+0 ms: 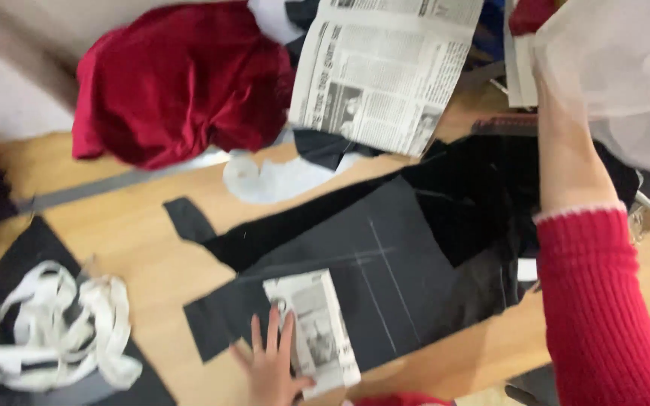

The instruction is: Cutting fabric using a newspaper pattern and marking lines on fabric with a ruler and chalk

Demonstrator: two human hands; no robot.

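My left hand (271, 361) lies flat, fingers spread, on a folded piece of newspaper (317, 331) that rests on a dark grey fabric piece (385, 278) marked with chalk lines. My right arm in a red knitted sleeve (603, 301) reaches up to the top right, where my right hand (558, 90) is partly hidden behind sheer white fabric (626, 68); whether it grips that fabric I cannot tell. Black cloth (483, 188) lies under the arm.
A crumpled dark red cloth (182, 75) sits at the back left. An open newspaper sheet (385, 68) lies at the top centre. White strips of fabric (54, 323) are heaped at the left on dark cloth. The wooden table (129, 225) shows between them.
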